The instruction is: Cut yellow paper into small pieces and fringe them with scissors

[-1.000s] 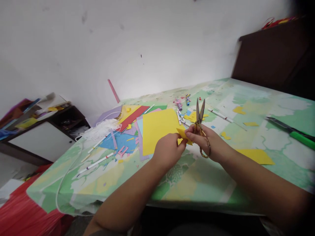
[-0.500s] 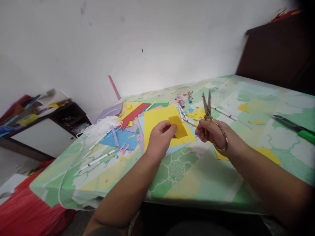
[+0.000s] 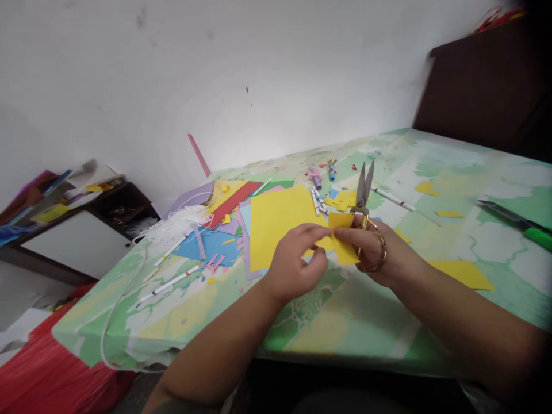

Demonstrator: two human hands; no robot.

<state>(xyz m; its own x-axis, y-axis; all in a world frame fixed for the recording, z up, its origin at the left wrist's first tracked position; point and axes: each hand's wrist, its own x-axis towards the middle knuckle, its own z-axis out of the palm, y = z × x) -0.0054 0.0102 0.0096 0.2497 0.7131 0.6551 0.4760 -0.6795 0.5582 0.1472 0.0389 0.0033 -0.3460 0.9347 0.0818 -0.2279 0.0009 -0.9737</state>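
A low cabinet (image 3: 88, 238) with a white door stands left of the table (image 3: 345, 336), red plastic (image 3: 47, 368) below, dark brown furniture (image 3: 478, 92) at far right.

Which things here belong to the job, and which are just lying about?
In use:
- scissors, in the right hand
- small yellow piece, also in the right hand, with the left hand at its edge

Probably just lying about:
- red strip
- white string
- blue sheet
- green-handled tool

setting: looks like a room in a home. evidence: patterned green tablecloth (image 3: 366, 333), low white-doored cabinet (image 3: 92, 244) with cluttered top, dark brown furniture (image 3: 478, 86), marked white wall (image 3: 302, 75).
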